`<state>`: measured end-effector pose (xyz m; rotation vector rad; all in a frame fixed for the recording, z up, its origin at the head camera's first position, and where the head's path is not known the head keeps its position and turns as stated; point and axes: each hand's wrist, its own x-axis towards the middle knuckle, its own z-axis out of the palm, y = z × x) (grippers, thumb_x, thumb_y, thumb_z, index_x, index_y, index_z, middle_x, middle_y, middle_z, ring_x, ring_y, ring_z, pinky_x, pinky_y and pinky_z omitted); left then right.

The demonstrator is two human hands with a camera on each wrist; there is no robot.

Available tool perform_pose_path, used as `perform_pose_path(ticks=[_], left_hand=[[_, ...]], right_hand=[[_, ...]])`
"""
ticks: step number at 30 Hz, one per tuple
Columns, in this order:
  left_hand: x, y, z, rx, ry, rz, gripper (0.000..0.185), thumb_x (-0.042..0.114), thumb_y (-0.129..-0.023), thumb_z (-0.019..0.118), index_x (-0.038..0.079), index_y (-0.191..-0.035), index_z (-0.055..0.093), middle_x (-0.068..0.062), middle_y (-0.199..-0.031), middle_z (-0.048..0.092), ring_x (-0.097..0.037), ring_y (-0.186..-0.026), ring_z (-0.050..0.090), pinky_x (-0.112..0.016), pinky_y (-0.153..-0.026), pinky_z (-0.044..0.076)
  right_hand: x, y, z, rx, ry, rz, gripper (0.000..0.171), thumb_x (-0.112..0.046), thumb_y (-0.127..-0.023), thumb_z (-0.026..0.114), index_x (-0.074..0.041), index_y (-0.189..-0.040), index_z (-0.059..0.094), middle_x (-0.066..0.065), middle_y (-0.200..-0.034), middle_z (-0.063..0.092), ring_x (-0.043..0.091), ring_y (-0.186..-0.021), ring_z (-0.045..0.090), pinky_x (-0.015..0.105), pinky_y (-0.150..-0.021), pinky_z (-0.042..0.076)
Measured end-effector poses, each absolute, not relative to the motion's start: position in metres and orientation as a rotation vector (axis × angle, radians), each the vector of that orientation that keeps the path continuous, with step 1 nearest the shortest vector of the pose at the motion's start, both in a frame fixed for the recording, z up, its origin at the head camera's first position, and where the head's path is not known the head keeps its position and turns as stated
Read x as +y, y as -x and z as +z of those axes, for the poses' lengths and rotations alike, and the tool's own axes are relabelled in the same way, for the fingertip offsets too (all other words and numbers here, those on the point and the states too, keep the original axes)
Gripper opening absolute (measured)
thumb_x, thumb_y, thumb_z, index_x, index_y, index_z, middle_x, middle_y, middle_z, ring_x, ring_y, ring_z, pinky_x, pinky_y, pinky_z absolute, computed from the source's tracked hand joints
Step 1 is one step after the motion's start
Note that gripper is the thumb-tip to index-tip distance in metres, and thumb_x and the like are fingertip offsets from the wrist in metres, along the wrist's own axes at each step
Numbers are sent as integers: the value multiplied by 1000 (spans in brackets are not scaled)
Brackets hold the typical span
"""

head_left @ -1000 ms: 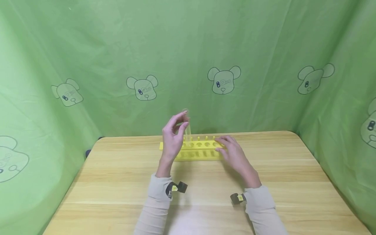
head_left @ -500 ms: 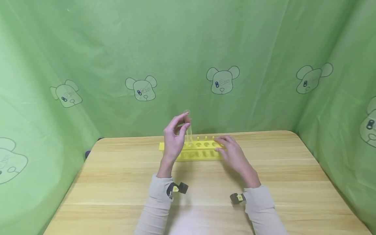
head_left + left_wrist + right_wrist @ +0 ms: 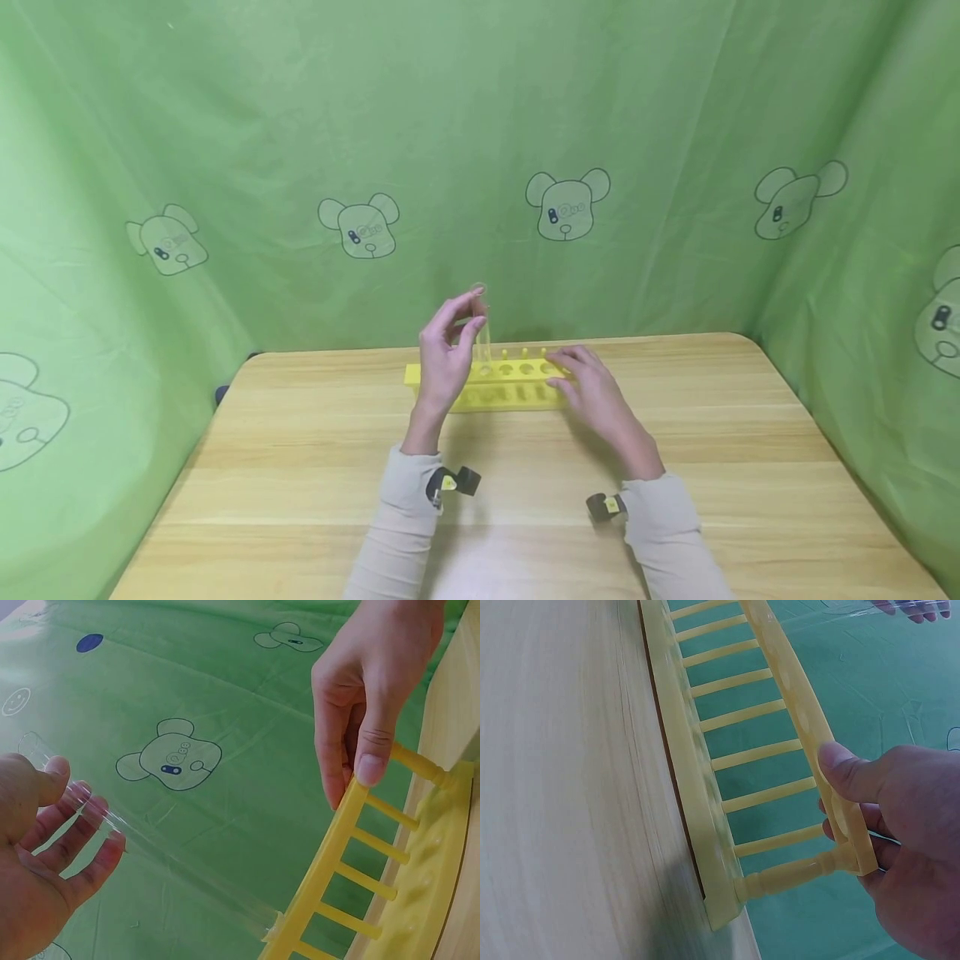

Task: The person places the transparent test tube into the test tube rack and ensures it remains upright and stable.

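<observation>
Head view: left hand (image 3: 444, 358) pinches a tube (image 3: 482, 329), tip just entering the rack (image 3: 487, 385); right hand (image 3: 592, 387) grips the rack's end; seating remains.

Beige sleeves (image 3: 405, 500), black wrist cameras (image 3: 450, 482)

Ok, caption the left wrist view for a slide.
Left hand pinches a clear test tube at the yellow rack; right hand steadies it.

Your left hand (image 3: 442, 354) pinches a clear, glossy glass-like tube (image 3: 157, 855). Under your right hand (image 3: 596, 392), the rack (image 3: 780, 742) is smooth, matt yellow plastic. Beneath the rack, the table (image 3: 300, 467) shows pale wood grain; behind it hangs creased green cloth (image 3: 225, 125).
</observation>
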<state>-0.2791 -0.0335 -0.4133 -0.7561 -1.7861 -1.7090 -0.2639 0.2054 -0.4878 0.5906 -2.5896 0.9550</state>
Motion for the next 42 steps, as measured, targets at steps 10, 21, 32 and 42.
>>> perform_pose_path(ticks=[10, 21, 32, 42], left_hand=[[-32, 279, -417, -1786, 737, -1719, 36, -6, -96, 65, -3, -132, 63, -24, -110, 68, -38, -103, 69, -34, -92, 60], [-28, 263, -406, -1817, 686, -1723, 35, -15, -93, 62, -13, -128, 60, -31, -109, 66, -48, -102, 67, -37, -90, 61], [-29, 255, -396, -1810, 693, -1718, 35, -15, -93, 62, -12, -128, 61, -31, -108, 66, -47, -101, 68, -37, -91, 61], [-29, 256, -400, -1814, 688, -1706, 35, -15, -92, 63, -12, -127, 61, -30, -107, 67, -45, -101, 68, -33, -90, 61]], right_hand=[[206, 263, -487, -2599, -580, 958, 42, -10, -96, 72, 2, -135, 62, 18, -131, 60, 36, -124, 54, 54, -108, 47], [206, 263, -488, -2614, -566, 957, 43, -10, -96, 72, 1, -136, 62, 19, -133, 59, 37, -125, 54, 54, -109, 46], [205, 264, -488, -2599, -580, 958, 42, -11, -96, 72, 1, -136, 62, 18, -132, 60, 36, -124, 54, 54, -108, 47], [206, 263, -487, -2600, -582, 959, 42, -10, -96, 72, 1, -135, 62, 19, -131, 60, 37, -123, 54, 55, -107, 47]])
